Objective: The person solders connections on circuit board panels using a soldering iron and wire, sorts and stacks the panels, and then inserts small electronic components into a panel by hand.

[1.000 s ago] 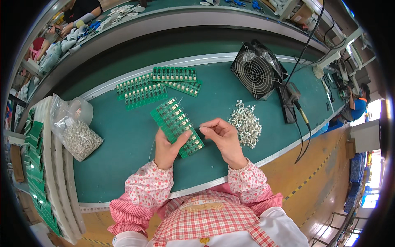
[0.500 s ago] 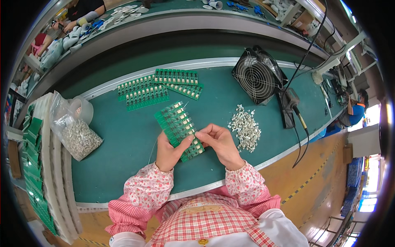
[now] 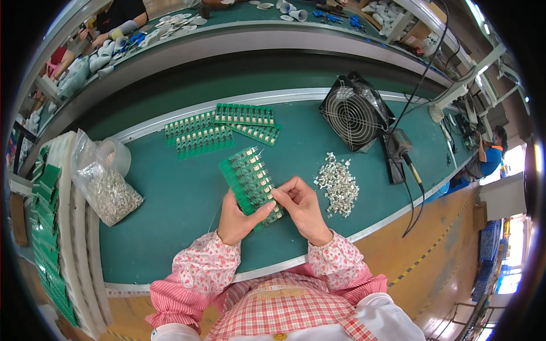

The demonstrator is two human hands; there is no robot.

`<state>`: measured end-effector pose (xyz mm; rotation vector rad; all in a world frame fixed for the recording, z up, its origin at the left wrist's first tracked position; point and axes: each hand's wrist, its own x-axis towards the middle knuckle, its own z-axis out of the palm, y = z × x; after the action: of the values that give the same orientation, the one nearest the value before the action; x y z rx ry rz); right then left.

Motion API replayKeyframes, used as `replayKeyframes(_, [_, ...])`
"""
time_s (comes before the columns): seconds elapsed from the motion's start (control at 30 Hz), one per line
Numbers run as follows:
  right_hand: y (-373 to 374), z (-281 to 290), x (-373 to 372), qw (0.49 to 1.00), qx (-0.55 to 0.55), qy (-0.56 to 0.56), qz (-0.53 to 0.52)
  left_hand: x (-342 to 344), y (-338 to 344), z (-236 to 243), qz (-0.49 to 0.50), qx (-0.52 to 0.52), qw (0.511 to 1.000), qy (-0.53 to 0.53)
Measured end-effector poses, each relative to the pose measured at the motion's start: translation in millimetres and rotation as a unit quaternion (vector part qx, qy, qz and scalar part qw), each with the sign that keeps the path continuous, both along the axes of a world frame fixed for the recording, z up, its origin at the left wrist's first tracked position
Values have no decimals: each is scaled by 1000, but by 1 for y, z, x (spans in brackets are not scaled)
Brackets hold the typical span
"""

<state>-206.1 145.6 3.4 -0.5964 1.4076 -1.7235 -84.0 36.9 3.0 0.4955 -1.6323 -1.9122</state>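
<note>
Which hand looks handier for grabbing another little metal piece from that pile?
Probably the right hand: the pile of metal pieces lies just beside it, while the left hand holds the green board.

Circuit board strip (image 3: 250, 177): matt green laminate, studded with shiny metal parts. Loose pile of small parts (image 3: 338, 183): bright, silvery metal. Bag (image 3: 105, 184): clear, crinkled glossy plastic. Bench top (image 3: 170, 199): smooth, matt green mat. Fan (image 3: 352, 112): black wire-metal grille. Sleeves (image 3: 199, 270): soft printed cloth.
</note>
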Motion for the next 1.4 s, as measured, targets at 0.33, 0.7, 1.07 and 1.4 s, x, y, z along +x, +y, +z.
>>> replayKeyframes(0.33, [36, 15, -53, 733, 176, 639, -154, -3, -5, -2, 35, 214, 975, 43])
replayKeyframes(0.7, [43, 6, -56, 675, 184, 696, -164, -1, -6, -2, 13, 195, 979, 47])
replayKeyframes(1.07, [37, 17, -43, 988, 38, 90, -118, 0, -6, -6, -3, 170, 984, 54])
replayKeyframes(1.4, [15, 15, -16, 991, 49, 88, -86, -1, -5, -6, 3, 165, 985, 47])
